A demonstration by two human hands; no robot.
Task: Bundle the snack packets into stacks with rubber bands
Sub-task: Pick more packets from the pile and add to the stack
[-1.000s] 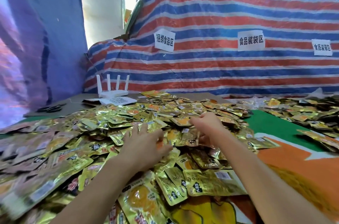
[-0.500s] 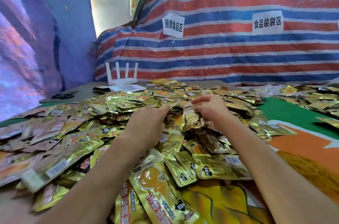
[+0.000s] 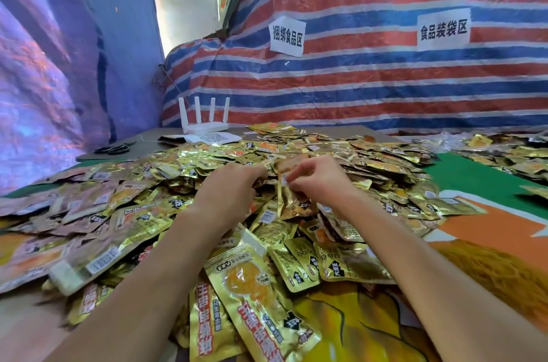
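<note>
right hand (image 3: 321, 180) pinches upright gold packet (image 3: 293, 201) near its top | left hand (image 3: 229, 194) just beside it, fingers curled over heap, grip can't tell | packet pile (image 3: 124, 213) covers tabletop (image 3: 474, 180) middle to left edge | router (image 3: 204, 124) far-left corner

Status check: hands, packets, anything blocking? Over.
Right hand pinching one upright packet over the pile. Left hand at its top edge, grip hidden. Nothing bundled yet, nothing blocking.
</note>
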